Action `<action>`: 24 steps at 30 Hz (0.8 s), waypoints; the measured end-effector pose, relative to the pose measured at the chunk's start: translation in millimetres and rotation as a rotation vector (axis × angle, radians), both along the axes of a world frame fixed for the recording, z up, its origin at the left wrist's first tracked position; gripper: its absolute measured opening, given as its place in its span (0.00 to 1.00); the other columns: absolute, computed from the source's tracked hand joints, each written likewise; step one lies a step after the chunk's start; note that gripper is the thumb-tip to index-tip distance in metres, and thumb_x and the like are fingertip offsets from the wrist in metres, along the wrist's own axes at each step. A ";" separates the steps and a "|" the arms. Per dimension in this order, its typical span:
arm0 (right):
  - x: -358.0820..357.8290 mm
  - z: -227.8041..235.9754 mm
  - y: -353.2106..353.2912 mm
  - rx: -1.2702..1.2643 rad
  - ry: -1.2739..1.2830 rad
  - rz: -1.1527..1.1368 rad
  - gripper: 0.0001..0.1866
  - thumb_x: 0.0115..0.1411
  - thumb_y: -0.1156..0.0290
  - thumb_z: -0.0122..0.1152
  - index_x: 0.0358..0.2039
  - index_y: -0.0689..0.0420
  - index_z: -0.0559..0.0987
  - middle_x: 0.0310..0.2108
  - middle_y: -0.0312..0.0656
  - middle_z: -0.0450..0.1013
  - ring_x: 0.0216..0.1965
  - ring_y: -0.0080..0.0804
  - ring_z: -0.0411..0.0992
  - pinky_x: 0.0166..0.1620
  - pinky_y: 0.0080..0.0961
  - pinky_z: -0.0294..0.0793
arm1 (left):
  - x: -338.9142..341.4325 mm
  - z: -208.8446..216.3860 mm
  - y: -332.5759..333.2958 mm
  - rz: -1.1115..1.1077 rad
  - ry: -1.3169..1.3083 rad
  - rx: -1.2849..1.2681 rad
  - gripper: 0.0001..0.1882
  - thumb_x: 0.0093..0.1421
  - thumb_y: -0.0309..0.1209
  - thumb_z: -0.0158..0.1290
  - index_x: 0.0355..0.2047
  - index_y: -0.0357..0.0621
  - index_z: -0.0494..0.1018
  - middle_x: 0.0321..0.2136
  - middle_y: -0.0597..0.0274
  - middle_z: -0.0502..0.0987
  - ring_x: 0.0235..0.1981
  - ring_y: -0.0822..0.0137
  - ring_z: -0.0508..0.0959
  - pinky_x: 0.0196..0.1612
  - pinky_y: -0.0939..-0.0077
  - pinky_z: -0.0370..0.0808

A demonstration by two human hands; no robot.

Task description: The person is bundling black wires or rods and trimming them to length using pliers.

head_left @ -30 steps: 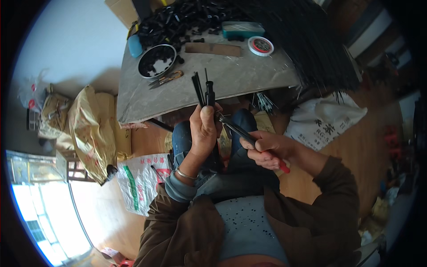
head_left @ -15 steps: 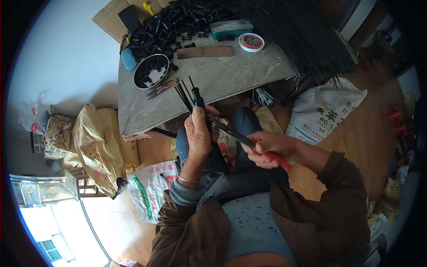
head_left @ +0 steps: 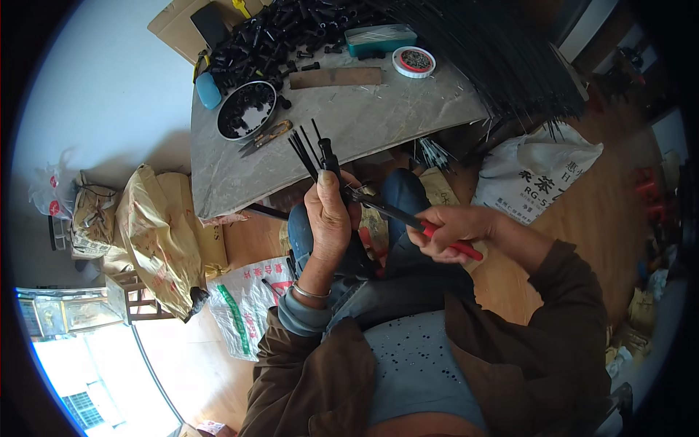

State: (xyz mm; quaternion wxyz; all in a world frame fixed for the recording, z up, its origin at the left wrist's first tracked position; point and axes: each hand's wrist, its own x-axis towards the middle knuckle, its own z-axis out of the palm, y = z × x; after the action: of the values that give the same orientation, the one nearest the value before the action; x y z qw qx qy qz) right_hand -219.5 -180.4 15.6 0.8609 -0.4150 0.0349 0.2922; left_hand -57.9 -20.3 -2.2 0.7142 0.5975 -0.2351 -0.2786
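Observation:
My left hand [head_left: 329,218] is closed, thumb up, around a bundle of thin black rods [head_left: 300,151] and a black tubular plastic piece [head_left: 328,153]. Their upper ends stick out toward the table. My right hand [head_left: 453,227] grips the red handles of long dark pliers [head_left: 393,211]. The pliers slant up to the left, and their jaws meet the black pieces beside my left fingers. What exactly the jaws touch is too small to tell. Both hands are above my lap, in front of the table [head_left: 349,120].
On the table lie a heap of black plastic parts [head_left: 291,33], a bowl of small black pieces [head_left: 258,120], scissors [head_left: 268,138], a wooden strip [head_left: 335,78], a teal box [head_left: 380,40], a round white tub [head_left: 413,63] and long black rods [head_left: 495,58]. Sacks [head_left: 156,233] stand at left.
My right hand has shifted slightly right, and more of the red handles shows. The left hand stays nearly in place, still holding the rods and the tubular piece.

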 end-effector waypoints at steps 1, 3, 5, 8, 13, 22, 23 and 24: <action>5.0 11.4 -5.6 -0.491 -0.022 0.085 0.15 0.58 0.62 0.60 0.36 0.60 0.70 0.21 0.34 0.70 0.16 0.20 0.68 0.21 0.15 0.68 | 0.4 -0.1 0.1 -0.001 -0.007 0.003 0.32 0.65 0.58 0.34 0.27 0.40 0.69 0.10 0.70 0.63 0.08 0.79 0.62 0.12 0.85 0.55; 6.7 11.9 -4.3 -0.967 -0.268 0.029 0.12 0.57 0.70 0.57 0.39 0.62 0.71 0.23 0.34 0.70 0.19 0.20 0.69 0.25 0.17 0.69 | 0.8 -0.3 2.0 0.006 -0.013 0.006 0.32 0.65 0.58 0.34 0.27 0.40 0.69 0.10 0.70 0.63 0.08 0.79 0.62 0.12 0.85 0.55; 5.9 12.1 -2.6 -1.271 -0.506 -0.215 0.15 0.57 0.70 0.56 0.44 0.63 0.70 0.24 0.34 0.69 0.22 0.21 0.68 0.28 0.18 0.69 | 1.9 1.2 1.3 -0.029 -0.028 0.030 0.35 0.65 0.61 0.30 0.27 0.39 0.69 0.07 0.68 0.61 0.07 0.77 0.61 0.11 0.83 0.56; -2.6 9.9 19.2 -0.184 0.138 -0.095 0.14 0.64 0.62 0.53 0.39 0.62 0.71 0.20 0.33 0.63 0.18 0.18 0.63 0.22 0.19 0.65 | 0.8 4.9 -0.6 -0.050 -0.048 0.014 0.36 0.64 0.62 0.30 0.27 0.39 0.69 0.08 0.68 0.62 0.06 0.77 0.61 0.11 0.84 0.56; -4.4 -9.8 10.7 0.396 0.221 0.086 0.17 0.66 0.60 0.48 0.43 0.63 0.70 0.21 0.35 0.66 0.17 0.21 0.65 0.22 0.19 0.68 | -2.1 4.2 1.8 -0.103 -0.042 -0.037 0.37 0.62 0.64 0.32 0.27 0.39 0.69 0.09 0.68 0.63 0.06 0.78 0.60 0.10 0.84 0.56; 0.7 34.8 17.1 -0.397 0.211 -0.013 0.14 0.68 0.62 0.44 0.40 0.61 0.69 0.18 0.35 0.66 0.15 0.22 0.66 0.21 0.21 0.68 | -3.9 4.6 0.0 -0.083 0.041 -0.048 0.35 0.63 0.62 0.33 0.26 0.39 0.69 0.09 0.68 0.63 0.07 0.79 0.61 0.11 0.84 0.56; 0.6 30.6 26.5 -0.335 0.237 -0.065 0.13 0.68 0.61 0.45 0.32 0.58 0.66 0.15 0.30 0.57 0.13 0.17 0.57 0.18 0.19 0.61 | -3.3 4.8 1.0 -0.100 0.062 -0.060 0.34 0.64 0.60 0.34 0.26 0.39 0.70 0.10 0.69 0.65 0.08 0.80 0.61 0.12 0.85 0.55; 1.8 22.6 33.2 -0.336 0.236 -0.059 0.13 0.68 0.61 0.45 0.32 0.58 0.66 0.15 0.30 0.57 0.13 0.17 0.57 0.18 0.19 0.61 | -2.2 3.9 1.3 -0.094 0.062 -0.061 0.34 0.64 0.60 0.34 0.26 0.39 0.70 0.10 0.69 0.65 0.08 0.80 0.61 0.12 0.85 0.55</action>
State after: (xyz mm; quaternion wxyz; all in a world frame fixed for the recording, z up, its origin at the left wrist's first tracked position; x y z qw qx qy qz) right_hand -217.7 -147.1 38.2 0.7776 -0.5145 0.1959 0.3036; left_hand -60.1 -19.0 1.6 0.7253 0.5548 -0.2488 -0.3228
